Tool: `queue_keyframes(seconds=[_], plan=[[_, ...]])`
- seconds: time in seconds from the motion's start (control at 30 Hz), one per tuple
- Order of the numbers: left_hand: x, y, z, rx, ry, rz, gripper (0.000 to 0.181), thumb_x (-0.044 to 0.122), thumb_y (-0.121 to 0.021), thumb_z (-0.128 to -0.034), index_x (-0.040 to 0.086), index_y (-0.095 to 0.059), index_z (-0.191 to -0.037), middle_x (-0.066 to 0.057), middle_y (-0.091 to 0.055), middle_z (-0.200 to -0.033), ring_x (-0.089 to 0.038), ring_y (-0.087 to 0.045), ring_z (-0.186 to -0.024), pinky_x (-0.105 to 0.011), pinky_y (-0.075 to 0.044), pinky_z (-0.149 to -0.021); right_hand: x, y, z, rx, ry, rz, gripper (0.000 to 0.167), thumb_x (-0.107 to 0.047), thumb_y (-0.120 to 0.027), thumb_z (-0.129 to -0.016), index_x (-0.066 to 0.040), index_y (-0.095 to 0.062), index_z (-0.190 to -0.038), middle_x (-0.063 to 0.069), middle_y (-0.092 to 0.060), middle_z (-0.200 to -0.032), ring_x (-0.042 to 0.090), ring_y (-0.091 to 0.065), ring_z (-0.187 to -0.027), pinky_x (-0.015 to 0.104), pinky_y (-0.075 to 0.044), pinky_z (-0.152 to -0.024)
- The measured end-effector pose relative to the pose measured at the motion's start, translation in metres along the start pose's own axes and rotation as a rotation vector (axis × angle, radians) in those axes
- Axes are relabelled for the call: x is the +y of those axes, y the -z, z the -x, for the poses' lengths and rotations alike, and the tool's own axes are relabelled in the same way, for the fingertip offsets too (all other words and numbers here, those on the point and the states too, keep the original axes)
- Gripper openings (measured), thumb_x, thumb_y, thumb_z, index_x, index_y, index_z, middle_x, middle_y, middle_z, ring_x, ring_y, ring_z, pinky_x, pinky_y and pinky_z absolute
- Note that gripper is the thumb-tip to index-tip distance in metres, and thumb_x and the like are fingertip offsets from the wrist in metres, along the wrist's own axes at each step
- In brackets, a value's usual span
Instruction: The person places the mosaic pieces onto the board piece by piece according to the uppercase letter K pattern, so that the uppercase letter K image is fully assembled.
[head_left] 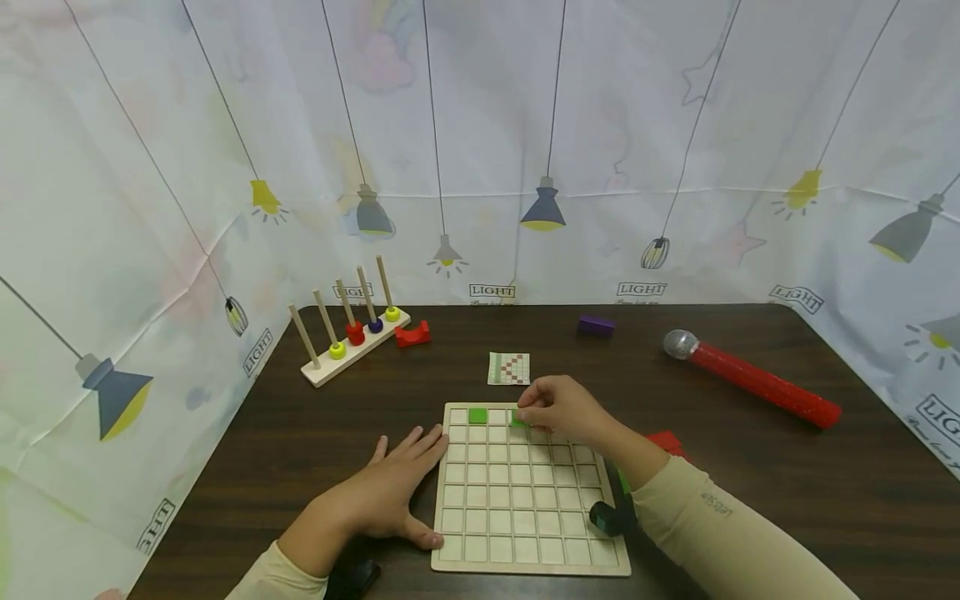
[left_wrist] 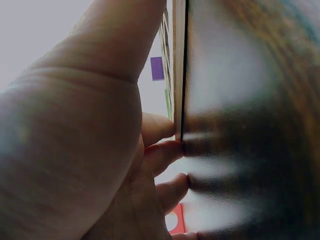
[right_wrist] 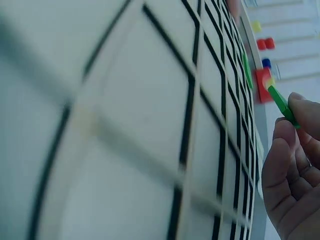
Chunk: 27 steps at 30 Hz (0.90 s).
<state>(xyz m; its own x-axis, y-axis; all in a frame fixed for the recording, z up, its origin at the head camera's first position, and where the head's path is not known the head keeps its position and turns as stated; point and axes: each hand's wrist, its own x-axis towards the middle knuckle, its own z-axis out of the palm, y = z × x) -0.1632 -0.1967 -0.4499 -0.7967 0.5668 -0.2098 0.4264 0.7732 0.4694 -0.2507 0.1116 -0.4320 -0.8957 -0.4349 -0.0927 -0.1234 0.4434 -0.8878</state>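
A wooden grid board [head_left: 498,497] lies on the dark table. My left hand [head_left: 390,493] is spread at its left side, thumb and fingertips touching the edge. In the left wrist view, straight fingers [left_wrist: 170,156] reach to the board's rim. My right hand [head_left: 558,408] pinches a small green square tile [right_wrist: 283,106] between thumb and fingers over the top row. The tile looks tilted in the right wrist view, and whether it touches the board I cannot tell. Another green tile [head_left: 477,416] sits in a top-row cell, further left. A small printed pattern card [head_left: 508,368] lies just behind the board.
A peg stand [head_left: 352,352] with coloured beads and a red notched block [head_left: 413,334] stand back left. A purple block [head_left: 596,326] and a red microphone [head_left: 753,379] lie back right. Red pieces [head_left: 666,442] are partly hidden by the right forearm.
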Motion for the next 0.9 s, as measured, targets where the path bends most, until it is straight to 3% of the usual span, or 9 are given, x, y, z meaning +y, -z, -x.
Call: queue_keyframes(seconds=[0.37,0.9], plan=[[-0.001,0.0,0.0,-0.007,0.012,-0.002,0.128,0.069,-0.083,-0.0687,0.015,-0.018,-0.165,-0.005,-0.01,-0.17,-0.033,-0.004,-0.155,-0.073,-0.002,-0.112,-0.013,-0.041,-0.019,-0.042,0.012,0.065,0.006,-0.01,-0.076,-0.094,-0.007,-0.07,-0.095,0.004,-0.066,-0.083,0.02,-0.064,-0.072,0.034,-0.055,-0.065],[0.0,0.0,0.001,0.0,0.005,-0.008,0.128,0.071,-0.082,-0.0689,0.013,-0.019,-0.165,-0.006,-0.011,-0.17,-0.034,-0.005,-0.154,-0.074,-0.004,-0.111,-0.021,-0.056,-0.025,-0.021,0.072,0.186,0.005,-0.009,-0.076,-0.093,-0.01,-0.071,-0.09,-0.001,-0.065,-0.08,0.014,-0.063,-0.071,0.03,-0.053,-0.064]])
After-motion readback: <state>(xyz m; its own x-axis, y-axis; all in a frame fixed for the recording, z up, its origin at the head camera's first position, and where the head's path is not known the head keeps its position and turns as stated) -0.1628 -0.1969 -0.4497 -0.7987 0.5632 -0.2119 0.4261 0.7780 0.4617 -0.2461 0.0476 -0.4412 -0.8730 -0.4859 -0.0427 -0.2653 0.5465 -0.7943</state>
